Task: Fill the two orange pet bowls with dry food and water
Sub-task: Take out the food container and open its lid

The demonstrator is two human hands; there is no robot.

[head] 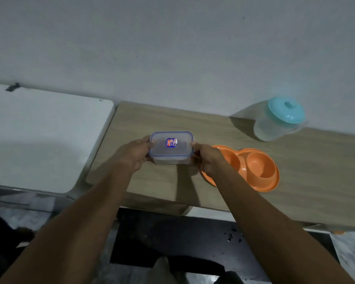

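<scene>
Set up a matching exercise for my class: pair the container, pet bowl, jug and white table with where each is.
Things: 1 container; 2 pet bowl; 3 jug; 4 white table.
Places: A far right, at the back; B left of the wooden top; C gripped by left hand and right hand; D just right of the container.
Pairs: 1-C, 2-D, 3-A, 4-B.

At centre frame, the left hand [134,154] and the right hand [208,158] gripped the short ends of a clear rectangular plastic container with a blue-rimmed lid [182,149] (a small sticker [171,142] on top). Just right of it, an orange plastic double pet bowl [258,169] lay on the light wooden tabletop [152,181]. A translucent jug with a turquoise lid [279,119] stood at upper right.
</scene>
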